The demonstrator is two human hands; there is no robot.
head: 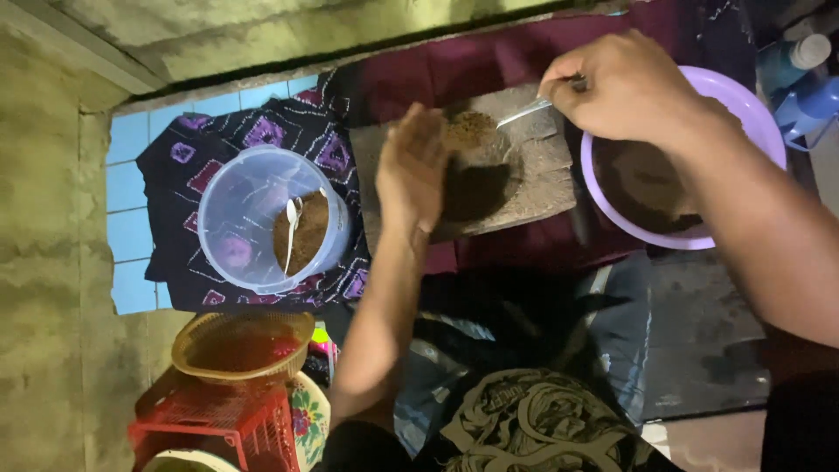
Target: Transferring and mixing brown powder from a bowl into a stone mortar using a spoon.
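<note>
The right hand (pixel 625 87) is gripping the handle of a metal spoon (pixel 524 112), fingers closed around it, and the spoon's bowl is reaching over a mound of brown powder (pixel 472 131) that is sitting on a flat grinding stone (pixel 546 188). A darker patch of the same powder is lying lower on the stone, just beside the left hand (pixel 411 166). That hand is standing open on its edge, fingers together and straight, pressing against the powder's left side and holding nothing.

Just to the right of the stone, partly under the right wrist, a lilac plastic bowl (pixel 752 109) is holding more dark powder. The stone is resting on a maroon cloth (pixel 437 65) spread over the floor.

To the left, well apart from both hands, a clear round plastic container (pixel 232 210) is sitting on a black cloth with purple squares (pixel 262 131); inside it a white spoon (pixel 291 223) is lying against a heap of brown powder. Blue floor tiles (pixel 131 192) are showing beside that cloth. Nearer the person, a woven basket (pixel 240 345) is resting on a red plastic crate (pixel 218 419). A blue bottle (pixel 791 61) is standing at the upper right corner.
</note>
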